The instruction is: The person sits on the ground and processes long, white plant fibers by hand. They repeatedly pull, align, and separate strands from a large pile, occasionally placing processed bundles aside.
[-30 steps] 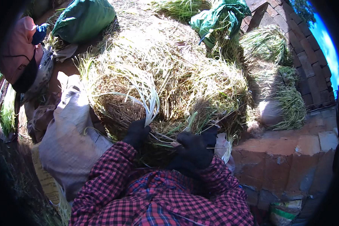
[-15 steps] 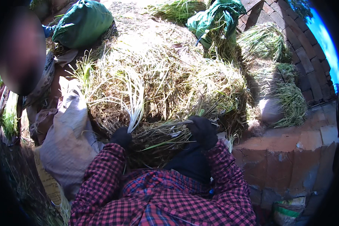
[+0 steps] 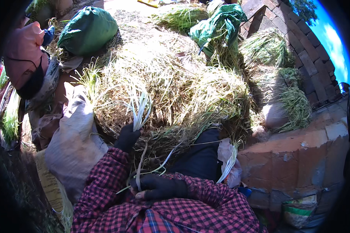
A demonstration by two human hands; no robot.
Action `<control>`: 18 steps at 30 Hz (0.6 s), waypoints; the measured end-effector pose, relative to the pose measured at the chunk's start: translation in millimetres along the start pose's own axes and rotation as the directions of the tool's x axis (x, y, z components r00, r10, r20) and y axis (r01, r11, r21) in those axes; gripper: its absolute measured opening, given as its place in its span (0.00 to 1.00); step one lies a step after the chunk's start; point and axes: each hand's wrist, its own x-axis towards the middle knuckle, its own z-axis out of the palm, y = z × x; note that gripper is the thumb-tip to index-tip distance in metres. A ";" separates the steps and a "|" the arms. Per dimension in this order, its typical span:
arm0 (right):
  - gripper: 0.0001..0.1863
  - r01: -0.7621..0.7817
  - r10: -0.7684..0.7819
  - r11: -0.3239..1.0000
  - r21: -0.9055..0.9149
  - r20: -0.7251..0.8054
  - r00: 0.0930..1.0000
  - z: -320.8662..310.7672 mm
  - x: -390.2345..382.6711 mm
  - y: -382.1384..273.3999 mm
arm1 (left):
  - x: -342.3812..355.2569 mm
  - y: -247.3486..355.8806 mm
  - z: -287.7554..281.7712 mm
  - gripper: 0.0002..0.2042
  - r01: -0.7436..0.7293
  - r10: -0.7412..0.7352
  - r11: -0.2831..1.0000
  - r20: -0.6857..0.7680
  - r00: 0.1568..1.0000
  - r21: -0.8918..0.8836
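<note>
My left hand (image 3: 127,138), in a dark glove, is closed around the base of a small bundle of pale grass stems (image 3: 140,110), which fan upward over the big heap of dry grass (image 3: 171,85). Close to my body, my right hand (image 3: 157,188), also gloved with a bare thumb tip showing, is closed on a flat brownish stalk (image 3: 140,167). A few thin green and whitish stalks curve around that hand, and I cannot make out whether it grips them too. My dark-trousered leg (image 3: 198,155) lies between the heap and my right forearm.
A pale sack (image 3: 74,139) slumps at my left. Green sacks (image 3: 90,31) stand farther back, one spilling grass (image 3: 217,29). Another person (image 3: 25,58) bends at the far left. Grass piles (image 3: 289,93) and a low brick ledge (image 3: 287,159) are on the right.
My right hand has come back from the heap's near edge toward my body, bringing stalks with it. My left hand keeps its pale bundle, slightly higher. The other person's head has lowered.
</note>
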 end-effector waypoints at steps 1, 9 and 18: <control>0.11 -0.027 0.030 0.991 -0.128 0.021 0.999 -4.8 3.6 3.5 | -7.4 18.9 2.3 0.11 -0.029 0.026 0.987 -0.019 0.999 -0.160; 0.23 -0.438 0.429 0.748 -0.499 -0.140 0.893 -117.7 -0.6 72.4 | -32.5 84.9 -78.9 0.09 -0.029 0.038 0.998 -0.185 0.982 0.055; 0.33 -0.913 0.059 0.260 -0.313 -0.939 0.339 -327.7 -23.7 104.4 | -54.9 161.0 -114.2 0.09 -0.487 0.291 0.827 -0.527 0.799 -0.281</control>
